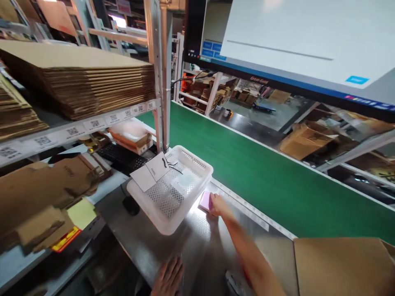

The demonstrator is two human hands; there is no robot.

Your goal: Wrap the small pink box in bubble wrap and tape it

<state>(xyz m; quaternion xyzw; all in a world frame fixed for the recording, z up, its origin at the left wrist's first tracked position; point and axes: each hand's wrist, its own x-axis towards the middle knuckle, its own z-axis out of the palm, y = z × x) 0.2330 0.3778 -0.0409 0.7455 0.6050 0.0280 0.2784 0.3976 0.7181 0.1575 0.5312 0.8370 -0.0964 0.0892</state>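
My right hand reaches forward over the steel worktop and holds a small pink box lying just right of a white perforated plastic basket. A white card lies across the basket's left rim, and a thin black item rests inside. My left hand lies flat on the worktop's near edge, fingers together, holding nothing.
A green conveyor belt runs past the basket on the right. A cardboard box sits at the lower right. Stacked flat cartons fill the shelf at left, with a black keyboard below. A large monitor hangs overhead.
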